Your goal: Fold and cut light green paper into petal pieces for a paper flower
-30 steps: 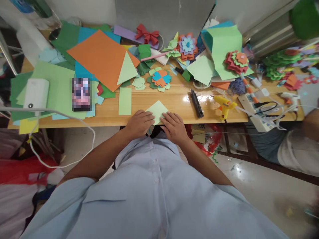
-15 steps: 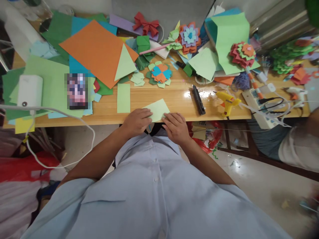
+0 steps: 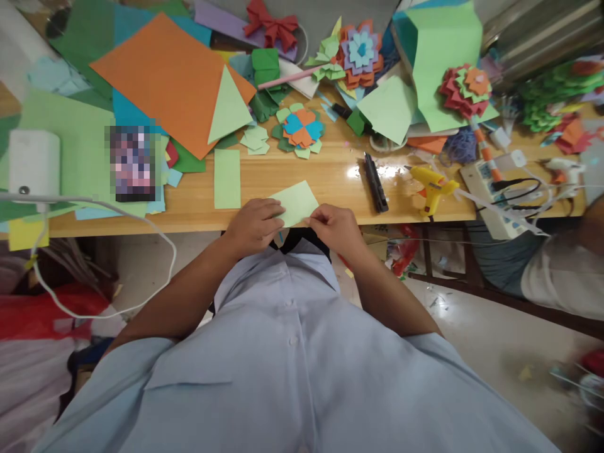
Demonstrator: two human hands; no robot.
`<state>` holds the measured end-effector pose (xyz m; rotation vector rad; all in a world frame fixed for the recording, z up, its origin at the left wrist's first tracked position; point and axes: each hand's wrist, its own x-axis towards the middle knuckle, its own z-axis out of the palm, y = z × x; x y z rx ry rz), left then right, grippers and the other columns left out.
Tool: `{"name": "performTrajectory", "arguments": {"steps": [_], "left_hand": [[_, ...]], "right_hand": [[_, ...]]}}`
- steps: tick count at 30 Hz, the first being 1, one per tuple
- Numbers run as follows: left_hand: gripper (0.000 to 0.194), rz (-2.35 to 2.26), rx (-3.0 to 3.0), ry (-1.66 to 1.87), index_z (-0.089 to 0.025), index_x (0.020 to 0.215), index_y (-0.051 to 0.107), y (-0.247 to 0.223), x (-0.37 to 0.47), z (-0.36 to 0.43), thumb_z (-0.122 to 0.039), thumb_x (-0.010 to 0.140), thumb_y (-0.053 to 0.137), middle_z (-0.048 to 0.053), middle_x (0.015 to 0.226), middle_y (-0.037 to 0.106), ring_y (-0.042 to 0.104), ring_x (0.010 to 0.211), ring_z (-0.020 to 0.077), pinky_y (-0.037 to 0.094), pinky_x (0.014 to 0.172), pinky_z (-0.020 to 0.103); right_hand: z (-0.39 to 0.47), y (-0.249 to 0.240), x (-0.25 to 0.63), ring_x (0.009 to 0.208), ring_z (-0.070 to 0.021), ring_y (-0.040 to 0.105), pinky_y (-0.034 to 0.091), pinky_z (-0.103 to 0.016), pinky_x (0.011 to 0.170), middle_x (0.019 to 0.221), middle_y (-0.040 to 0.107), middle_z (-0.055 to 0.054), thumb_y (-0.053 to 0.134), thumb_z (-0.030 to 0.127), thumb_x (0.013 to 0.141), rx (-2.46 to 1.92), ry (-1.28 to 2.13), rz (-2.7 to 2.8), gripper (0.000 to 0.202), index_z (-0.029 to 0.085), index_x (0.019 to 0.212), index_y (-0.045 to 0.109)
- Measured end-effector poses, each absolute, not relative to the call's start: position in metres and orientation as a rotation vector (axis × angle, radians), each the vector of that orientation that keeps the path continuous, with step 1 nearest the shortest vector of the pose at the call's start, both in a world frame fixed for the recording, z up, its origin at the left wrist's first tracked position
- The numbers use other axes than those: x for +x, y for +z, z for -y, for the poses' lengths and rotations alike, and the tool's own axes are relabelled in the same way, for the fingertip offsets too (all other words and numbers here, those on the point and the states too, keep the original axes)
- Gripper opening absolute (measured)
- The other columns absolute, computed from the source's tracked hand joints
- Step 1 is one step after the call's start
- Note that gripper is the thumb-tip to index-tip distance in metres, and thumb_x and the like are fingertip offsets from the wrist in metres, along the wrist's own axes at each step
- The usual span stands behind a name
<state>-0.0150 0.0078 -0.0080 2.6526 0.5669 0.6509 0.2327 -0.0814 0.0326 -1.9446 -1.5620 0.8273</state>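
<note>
A light green paper piece point(image 3: 298, 202) lies tilted at the table's front edge between my hands. My left hand point(image 3: 255, 226) rests on its left side, fingers laid fairly flat on the paper. At the paper's right corner, my right hand point(image 3: 336, 228) pinches the edge between thumb and fingertips. Another light green rectangle point(image 3: 227, 178) lies flat to the left of them. Behind the paper sits a flower of orange, blue and green paper point(image 3: 303, 129), beside a few small green cut pieces point(image 3: 255, 139).
To the right lie a black stapler-like tool point(image 3: 375, 182), a yellow glue gun point(image 3: 430, 187) and a power strip point(image 3: 493, 201) with cables. Coloured sheets point(image 3: 165, 82), a phone point(image 3: 134, 163) and a white charger point(image 3: 34, 165) with a looping cable are at left. A person sits at far right.
My right hand has gone from lying flat at the paper's right corner to pinching it. The camera view has shifted slightly, with the left side looking nearer.
</note>
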Motion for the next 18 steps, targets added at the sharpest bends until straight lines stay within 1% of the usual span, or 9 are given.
{"name": "performTrajectory", "arguments": {"steps": [3, 6, 12, 18], "left_hand": [[0.017, -0.566, 2.690, 0.670, -0.025, 0.098, 0.077, -0.009, -0.015, -0.007, -0.031, 0.103, 0.062, 0.008, 0.127, 0.078, 0.069, 0.126, 0.0282, 0.056, 0.102, 0.051], [0.018, -0.582, 2.686, 0.665, -0.025, 0.098, 0.077, -0.010, -0.015, -0.007, -0.032, 0.103, 0.062, 0.008, 0.127, 0.078, 0.069, 0.126, 0.0275, 0.055, 0.103, 0.050], [0.018, -0.576, 2.669, 0.679, -0.025, 0.097, 0.077, -0.011, -0.015, -0.008, -0.031, 0.103, 0.062, 0.007, 0.126, 0.078, 0.069, 0.126, 0.0272, 0.055, 0.103, 0.049], [0.022, -0.635, 2.597, 0.581, -0.027, 0.097, 0.079, -0.007, -0.014, -0.007, -0.034, 0.104, 0.059, 0.008, 0.127, 0.078, 0.069, 0.127, 0.0272, 0.055, 0.105, 0.051]], "right_hand": [[0.069, 0.037, 0.233, 0.067, -0.0172, 0.063, 0.044, -0.027, 0.063, 0.066, 0.070, -0.001, 0.073, 0.039, 0.086, -2.010, 0.963, 1.580, 0.022, 0.022, 0.072, 0.072], [0.062, 0.039, 0.234, 0.068, -0.0177, 0.063, 0.043, -0.028, 0.062, 0.066, 0.069, -0.001, 0.074, 0.036, 0.084, -2.040, 1.012, 1.593, 0.021, 0.022, 0.069, 0.071], [0.060, 0.043, 0.234, 0.067, -0.0174, 0.063, 0.043, -0.028, 0.061, 0.068, 0.070, -0.002, 0.072, 0.036, 0.084, -2.063, 1.058, 1.583, 0.021, 0.021, 0.070, 0.070], [0.061, 0.043, 0.234, 0.067, -0.0169, 0.063, 0.041, -0.027, 0.061, 0.067, 0.069, -0.001, 0.073, 0.037, 0.085, -2.069, 1.039, 1.601, 0.023, 0.021, 0.070, 0.069]]}}
